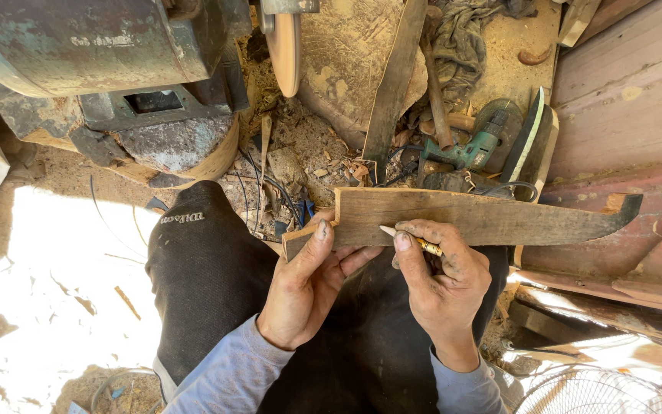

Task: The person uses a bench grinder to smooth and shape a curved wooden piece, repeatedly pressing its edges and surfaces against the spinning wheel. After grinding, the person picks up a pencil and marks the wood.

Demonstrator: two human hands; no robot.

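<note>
looking down from the head camera, i see my left hand [304, 287] gripping the notched left end of a long wooden board [492, 216], thumb pressed flat on its upper face and fingers curled shut underneath. the board lies level across my lap, above my dark trousers [208, 276], and its far right end curves up into a hooked tip. my right hand [442, 280] rests on the board's near edge, fingers pinched closed around a short pencil [408, 238], whose pale tip points left and touches the wood just beside my left thumb. ahead of the board, on the sawdust-strewn ground, a green power drill [475, 149] lies near a wooden-handled hammer [437, 92] and a crumpled rag [461, 38]. a narrow plank [394, 84] leans upright between them and a round grinding disc [286, 50], which is mounted on a worn grey-green motor [93, 42] at upper left. reddish planks [630, 100] fill the right side.
</note>
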